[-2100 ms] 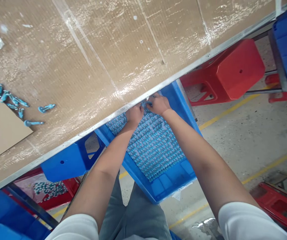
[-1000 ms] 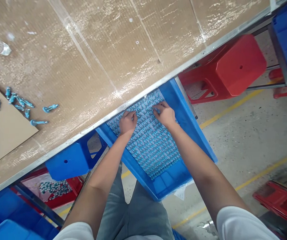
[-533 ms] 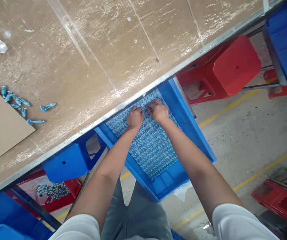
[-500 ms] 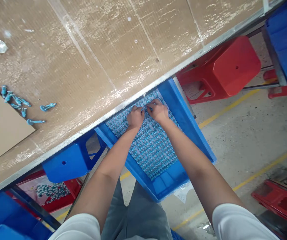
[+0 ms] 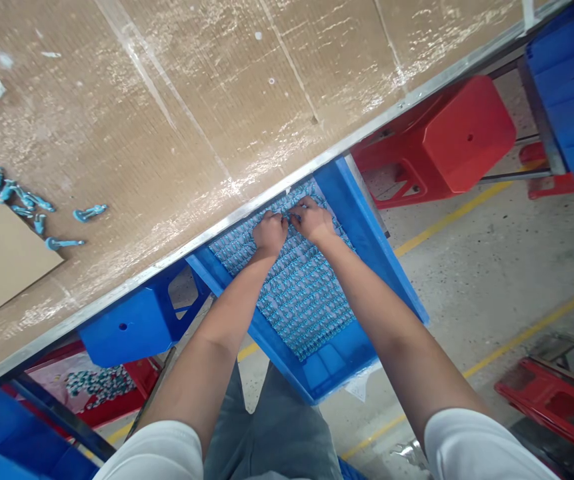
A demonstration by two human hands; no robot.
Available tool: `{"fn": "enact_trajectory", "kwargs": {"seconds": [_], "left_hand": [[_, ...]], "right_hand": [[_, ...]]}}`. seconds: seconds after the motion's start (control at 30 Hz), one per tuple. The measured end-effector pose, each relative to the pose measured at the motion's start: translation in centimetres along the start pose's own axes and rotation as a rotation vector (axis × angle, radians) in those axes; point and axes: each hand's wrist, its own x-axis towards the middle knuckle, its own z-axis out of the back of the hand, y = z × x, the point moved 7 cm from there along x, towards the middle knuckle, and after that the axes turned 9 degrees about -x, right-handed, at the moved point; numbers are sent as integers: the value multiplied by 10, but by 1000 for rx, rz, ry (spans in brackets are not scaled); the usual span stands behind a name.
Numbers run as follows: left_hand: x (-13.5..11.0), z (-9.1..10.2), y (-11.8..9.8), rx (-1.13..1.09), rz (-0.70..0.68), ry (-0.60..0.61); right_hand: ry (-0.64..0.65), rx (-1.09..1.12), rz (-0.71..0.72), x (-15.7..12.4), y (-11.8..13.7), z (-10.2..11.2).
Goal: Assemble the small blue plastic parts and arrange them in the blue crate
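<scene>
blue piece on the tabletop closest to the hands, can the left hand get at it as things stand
Likely yes, but not without moving: the left hand is over the blue tray, and the edge of the table lies between. Nothing else seems to block the way to the blue piece.

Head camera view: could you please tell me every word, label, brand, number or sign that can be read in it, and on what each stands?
None: no readable word, label, brand, number or sign shows.
White scrap by the near end of the blue tray: any print is too small or blurred to read.
Rows of small blue pieces in the tray: too small to tell whether they bear markings.
</scene>
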Motion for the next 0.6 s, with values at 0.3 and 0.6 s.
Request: {"fn": "enact_trajectory", "kwargs": {"seconds": [0.3, 0.6], "left_hand": [[-5, 7, 3, -8, -1, 2], [-24, 21, 21, -86, -20, -50]], "right_hand": [[-134, 37, -83, -23, -5, 8], [-70, 80, -64, -33, 5, -9]]}}
